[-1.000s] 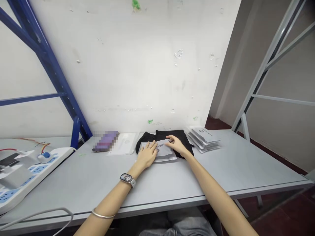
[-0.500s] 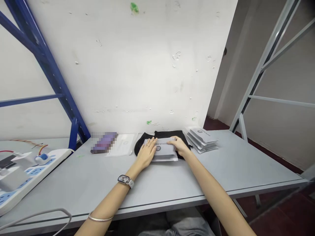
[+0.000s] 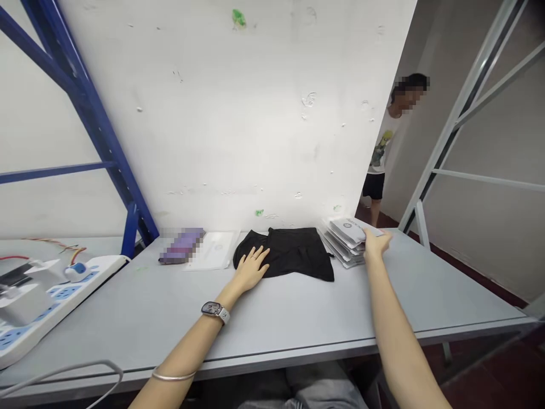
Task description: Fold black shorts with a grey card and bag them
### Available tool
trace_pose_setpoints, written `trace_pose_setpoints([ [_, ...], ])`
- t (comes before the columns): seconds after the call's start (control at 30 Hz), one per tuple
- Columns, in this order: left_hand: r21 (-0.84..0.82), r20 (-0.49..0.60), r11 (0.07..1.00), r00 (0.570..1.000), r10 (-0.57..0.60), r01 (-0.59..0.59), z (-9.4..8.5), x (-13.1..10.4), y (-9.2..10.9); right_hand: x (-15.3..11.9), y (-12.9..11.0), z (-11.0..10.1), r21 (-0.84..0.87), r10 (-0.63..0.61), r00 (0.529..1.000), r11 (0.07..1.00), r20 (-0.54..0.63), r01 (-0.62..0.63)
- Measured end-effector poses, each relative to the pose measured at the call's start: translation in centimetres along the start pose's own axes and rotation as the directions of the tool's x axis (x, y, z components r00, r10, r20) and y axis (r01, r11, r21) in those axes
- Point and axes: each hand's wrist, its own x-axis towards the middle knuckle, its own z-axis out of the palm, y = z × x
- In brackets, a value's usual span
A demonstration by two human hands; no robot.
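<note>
My left hand (image 3: 252,269) lies with its fingers spread on the left part of a folded black fabric item (image 3: 298,255). What kind of garment or cloth this is I cannot tell. To the right of it, a pile of flat frosted plastic packets (image 3: 346,250) rests on the table. My right hand (image 3: 375,243) grips the right edge of the printed packet (image 3: 349,228) on top of this pile; its fingertips are partly hidden.
Left of the fabric lie flat clear plastic bags (image 3: 213,251) and a blurred purple object (image 3: 183,245). A power strip (image 3: 68,295) with plugs and a white cable (image 3: 63,368) occupies the table's left side. Behind the white wall panel (image 3: 255,113) stands another person (image 3: 385,142).
My right hand has carried the printed packet from the black fabric to the pile on the right. My left hand now rests on the fabric. Another person has come into view.
</note>
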Motion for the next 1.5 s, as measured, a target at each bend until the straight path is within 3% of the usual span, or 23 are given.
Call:
trace_pose_setpoints([
  [0.13, 0.020, 0.027, 1.000, 1.000, -0.013, 0.012, -0.1, -0.1, 0.0, -0.4, 0.0, -0.3, -0.081, 0.004, 0.993, 0.997, -0.120, -0.014],
  [0.27, 0.009, 0.022, 1.000, 1.000, 0.013, -0.014, -0.1, -0.2, 0.2, -1.0, -1.0, -0.7, -0.255, -0.219, 0.970, 0.949, -0.105, 0.187],
  [0.3, 0.000, 0.020, 1.000, 1.000, 0.021, -0.021, -0.1, -0.3, 0.3, -1.2, -1.2, -0.8, -0.313, -0.311, 0.948, 0.909, -0.066, 0.277],
  [0.37, -0.025, 0.021, 0.999, 0.999, 0.037, -0.036, -0.4, -0.4, 0.4, -1.7, -1.6, -0.6, -0.401, -0.443, 0.887, 0.795, 0.126, 0.454],
  [0.43, -0.063, 0.049, 0.996, 0.997, 0.059, -0.056, -0.9, -0.6, 0.3, -2.2, -1.8, -0.2, -0.424, -0.438, 0.831, 0.717, 0.343, 0.553],
  [0.5, -0.104, 0.116, 0.990, 0.988, 0.105, -0.093, -1.5, -0.7, 0.0, -2.6, -1.8, 0.2, -0.443, -0.380, 0.797, 0.679, 0.470, 0.585],
  [0.6, -0.163, 0.169, 0.972, 0.966, 0.197, -0.169, -2.5, -0.8, -0.8, -3.0, -2.2, 0.3, -0.448, -0.394, 0.784, 0.658, 0.480, 0.605],
  [0.7, -0.212, 0.098, 0.942, 0.953, 0.286, -0.261, -3.2, -0.7, -1.7, -4.2, -3.7, 0.2, -0.379, -0.550, 0.735, 0.631, 0.398, 0.677],
  [0.73, -0.215, 0.076, 0.934, 0.949, 0.307, -0.285, -3.3, -0.6, -1.9, -5.0, -4.3, 0.2, -0.319, -0.595, 0.698, 0.624, 0.398, 0.714],
  [0.8, -0.200, 0.061, 0.931, 0.945, 0.322, -0.304, -3.3, -0.6, -2.4, -7.2, -5.5, 0.4, -0.127, -0.620, 0.582, 0.620, 0.525, 0.774],
  [0.83, -0.187, 0.059, 0.934, 0.946, 0.320, -0.304, -3.3, -0.5, -2.5, -8.5, -5.9, 0.5, 0.001, -0.595, 0.472, 0.623, 0.651, 0.783],
  [0.87, -0.176, 0.055, 0.938, 0.948, 0.314, -0.300, -3.3, -0.5, -2.7, -9.9, -6.3, 0.7, 0.118, -0.547, 0.327, 0.627, 0.771, 0.770],
  [0.93, -0.163, 0.031, 0.945, 0.956, 0.291, -0.282, -3.4, -0.4, -3.0, -12.5, -6.7, 1.0, 0.218, -0.436, 0.093, 0.610, 0.895, 0.762],
  [0.97, -0.163, 0.013, 0.948, 0.960, 0.279, -0.273, -3.4, -0.4, -3.0, -13.6, -6.7, 1.2, 0.229, -0.385, 0.020, 0.589, 0.923, 0.775],
  [1.0, -0.168, -0.008, 0.950, 0.964, 0.267, -0.265, -3.5, -0.4, -3.1, -14.3, -6.7, 1.3, 0.222, -0.345, -0.017, 0.565, 0.939, 0.794],
  [1.07, -0.182, -0.037, 0.951, 0.968, 0.247, -0.250, -3.7, -0.3, -3.3, -15.0, -6.6, 1.4, 0.192, -0.302, -0.028, 0.527, 0.953, 0.828],
  [1.13, -0.188, -0.046, 0.953, 0.972, 0.231, -0.236, -3.8, -0.3, -3.5, -14.7, -6.4, 1.3, 0.159, -0.291, 0.001, 0.524, 0.957, 0.837],
  [1.37, -0.172, 0.021, 0.968, 0.982, 0.190, -0.183, -4.6, -0.7, -4.8, -11.9, -6.0, 1.1, 0.059, -0.259, 0.134, 0.624, 0.956, 0.780],
  [1.5, -0.194, -0.064, 0.976, 0.994, 0.089, -0.100, -5.7, -1.1, -4.7, -10.4, -6.1, 0.9, 0.007, -0.276, 0.242, 0.671, 0.930, 0.741],
])
